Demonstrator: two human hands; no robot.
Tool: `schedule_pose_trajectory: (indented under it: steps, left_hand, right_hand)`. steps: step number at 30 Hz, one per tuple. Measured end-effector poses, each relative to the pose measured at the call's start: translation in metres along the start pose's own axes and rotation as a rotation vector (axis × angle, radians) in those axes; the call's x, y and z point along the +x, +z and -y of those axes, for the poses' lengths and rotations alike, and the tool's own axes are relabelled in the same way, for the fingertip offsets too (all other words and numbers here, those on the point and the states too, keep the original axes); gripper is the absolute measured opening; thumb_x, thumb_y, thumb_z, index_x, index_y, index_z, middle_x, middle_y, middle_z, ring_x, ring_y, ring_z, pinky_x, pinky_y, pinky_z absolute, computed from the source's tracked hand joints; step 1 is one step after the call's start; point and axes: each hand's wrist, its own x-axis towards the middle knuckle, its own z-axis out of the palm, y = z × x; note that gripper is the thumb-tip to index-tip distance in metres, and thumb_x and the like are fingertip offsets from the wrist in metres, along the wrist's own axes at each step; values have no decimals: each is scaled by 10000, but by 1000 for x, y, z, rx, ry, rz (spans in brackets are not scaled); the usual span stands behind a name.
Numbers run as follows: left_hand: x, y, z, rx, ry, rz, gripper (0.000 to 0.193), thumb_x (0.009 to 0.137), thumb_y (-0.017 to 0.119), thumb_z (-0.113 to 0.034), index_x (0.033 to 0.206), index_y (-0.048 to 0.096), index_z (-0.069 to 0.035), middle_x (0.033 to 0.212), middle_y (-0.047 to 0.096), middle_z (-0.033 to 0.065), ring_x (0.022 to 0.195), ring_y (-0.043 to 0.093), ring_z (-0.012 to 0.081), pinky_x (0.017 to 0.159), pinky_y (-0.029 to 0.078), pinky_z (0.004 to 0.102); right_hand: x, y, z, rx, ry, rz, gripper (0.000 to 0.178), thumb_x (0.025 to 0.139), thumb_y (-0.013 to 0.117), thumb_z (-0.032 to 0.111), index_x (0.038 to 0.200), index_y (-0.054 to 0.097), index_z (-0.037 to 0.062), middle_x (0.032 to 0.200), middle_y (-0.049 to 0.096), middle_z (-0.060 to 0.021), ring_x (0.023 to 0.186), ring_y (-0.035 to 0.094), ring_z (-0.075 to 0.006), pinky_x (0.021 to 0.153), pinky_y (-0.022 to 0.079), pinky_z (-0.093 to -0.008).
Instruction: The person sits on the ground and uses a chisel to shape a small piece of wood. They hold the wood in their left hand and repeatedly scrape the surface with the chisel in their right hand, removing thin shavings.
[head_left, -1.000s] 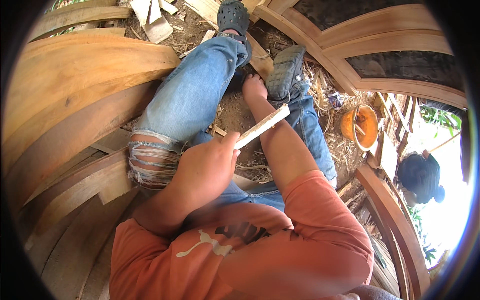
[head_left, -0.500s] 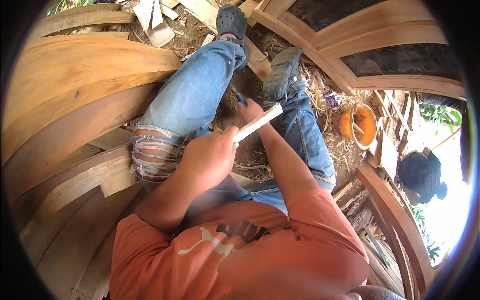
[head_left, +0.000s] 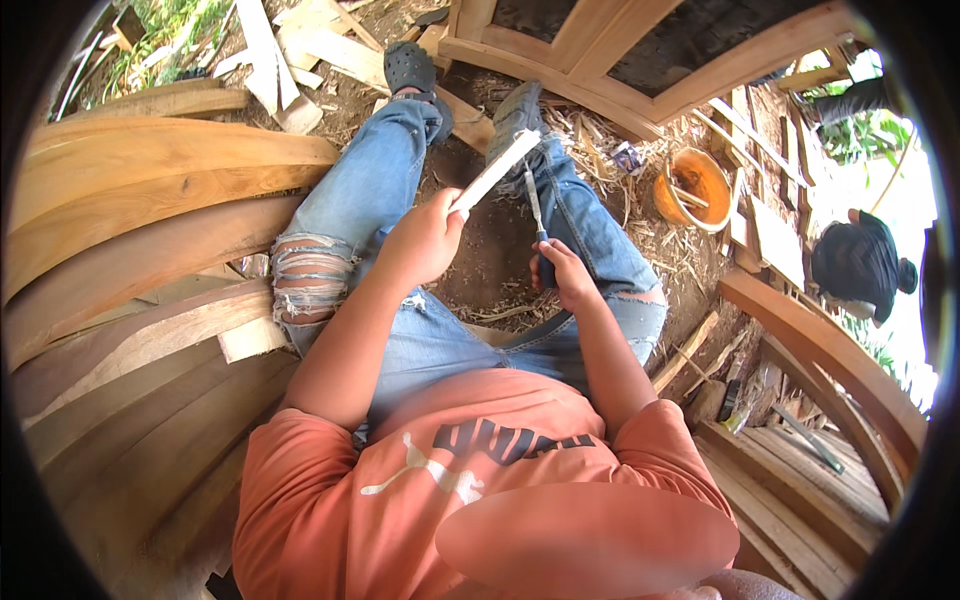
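Note:
My left hand is closed around the near end of a pale, slim wooden stick. The stick slants up to the right between my knees, its rough tip level with my right shoe. My right hand grips the dark blue handle of a chisel, whose narrow metal blade points away from me. A small gap separates the blade from the stick, on the stick's right side. Both hands are held above the ground, between my jeans-covered legs.
Curved wooden boards lie stacked on my left. A panelled wooden frame stands ahead. An orange bucket with wood pieces sits to the right, near shavings on the soil. Beyond it is another person in dark clothing.
My right hand has drawn back toward me with the chisel, from beyond the stick to its right side. The stick now points more steeply away from me. The head view has shifted.

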Motion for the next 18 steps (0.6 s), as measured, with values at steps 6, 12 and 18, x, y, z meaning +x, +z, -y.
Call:
schedule_pose_trajectory:
  steps: [6, 12, 18]
  left_hand:
    - [19, 15, 25, 70, 88, -198, 394, 1060, 565, -262, 1379, 575, -33, 942, 727, 160, 879, 716, 322, 798, 537, 425]
    - [10, 14, 26, -8, 54, -167, 349, 1064, 538, -262, 1321, 597, -34, 1039, 713, 195, 973, 683, 382, 845, 527, 472]
    - [3, 12, 26, -10, 89, -130, 356, 1069, 534, -265, 1336, 592, -37, 955, 702, 139, 900, 679, 312, 810, 521, 430]
  right_hand:
    - [-28, 8, 24, 241, -157, 227, 209, 1071, 541, 237, 1216, 564, 89, 1163, 712, -157, 1001, 693, -279, 895, 555, -425]
    - [-87, 29, 64, 278, -261, 339, 263, 1060, 544, 245, 1265, 571, 82, 1276, 696, -185, 1121, 675, -308, 1000, 521, -456]
    - [-136, 44, 79, 307, -355, 437, 304, 1035, 520, 260, 1254, 579, 58, 1282, 685, -223, 1140, 663, -375, 1028, 497, -501]
